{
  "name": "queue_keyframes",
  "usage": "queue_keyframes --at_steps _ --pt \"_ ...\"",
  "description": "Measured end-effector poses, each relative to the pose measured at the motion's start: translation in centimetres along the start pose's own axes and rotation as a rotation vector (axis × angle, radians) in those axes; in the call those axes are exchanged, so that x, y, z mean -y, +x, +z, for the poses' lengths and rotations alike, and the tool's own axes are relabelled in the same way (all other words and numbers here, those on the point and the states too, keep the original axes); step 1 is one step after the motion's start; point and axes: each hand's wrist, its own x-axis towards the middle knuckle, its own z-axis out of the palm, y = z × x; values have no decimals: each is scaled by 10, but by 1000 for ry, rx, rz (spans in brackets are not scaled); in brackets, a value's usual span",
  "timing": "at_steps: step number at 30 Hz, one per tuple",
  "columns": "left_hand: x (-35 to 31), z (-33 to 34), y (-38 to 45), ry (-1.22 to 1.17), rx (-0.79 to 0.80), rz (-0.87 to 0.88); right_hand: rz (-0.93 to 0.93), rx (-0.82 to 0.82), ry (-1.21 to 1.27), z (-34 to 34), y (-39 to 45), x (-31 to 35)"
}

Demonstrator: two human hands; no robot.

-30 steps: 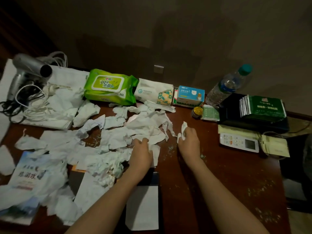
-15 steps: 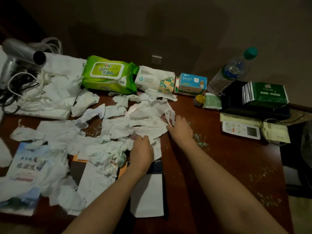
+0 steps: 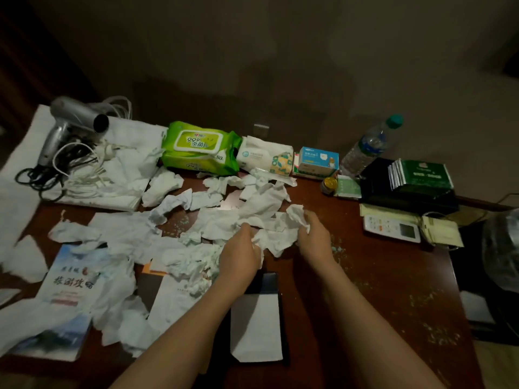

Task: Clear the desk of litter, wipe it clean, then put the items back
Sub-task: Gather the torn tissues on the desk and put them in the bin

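At the centre of the frame, crumpled white tissue paper (image 3: 269, 220) is being gathered on the dark reddish-brown wooden desk (image 3: 379, 276). The left hand (image 3: 240, 254) is curled down onto the pile with its fingers closed into a wad of tissue; the right hand (image 3: 314, 237) is clenched round another crumpled piece at the pile's right edge. More torn tissue is spread across the left half of the frame, some of it lying over a pale blue printed booklet (image 3: 64, 279) at lower left and over a white sheet of paper (image 3: 257, 327) at lower centre.

The step in hand is judged to be the collecting of litter, with wiping and replacing not yet begun. It would be done well if the loose pieces were swept inward from both sides into one compact ball. Care should be taken that only tissue is lifted, since the booklet and sheet are partly buried. The fine pale crumbs (image 3: 432, 329) scattered at lower right are best left for the wipe. The green pack of wet wipes (image 3: 199, 148) at upper centre, standing just beyond the pile, should be kept clear of the sweep, as should the clear plastic water bottle (image 3: 368, 148) at upper right.
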Motion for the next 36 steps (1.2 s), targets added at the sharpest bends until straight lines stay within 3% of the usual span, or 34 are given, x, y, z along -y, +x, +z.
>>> queue_keyframes --at_steps 9,13,22,28,36 --pt "-9 -4 -11 -76 28 91 29 -198 102 -15 -38 12" --pt "-18 -1 -14 12 96 148 72 -217 129 -29 -55 13" --pt "-99 6 -34 -25 180 353 89 -254 113 -104 -94 -8" --pt "-192 62 -95 -135 264 466 114 -471 78 -196 -151 -73" --pt "-311 182 -220 -172 384 620 291 -610 82 -313 -245 -226"
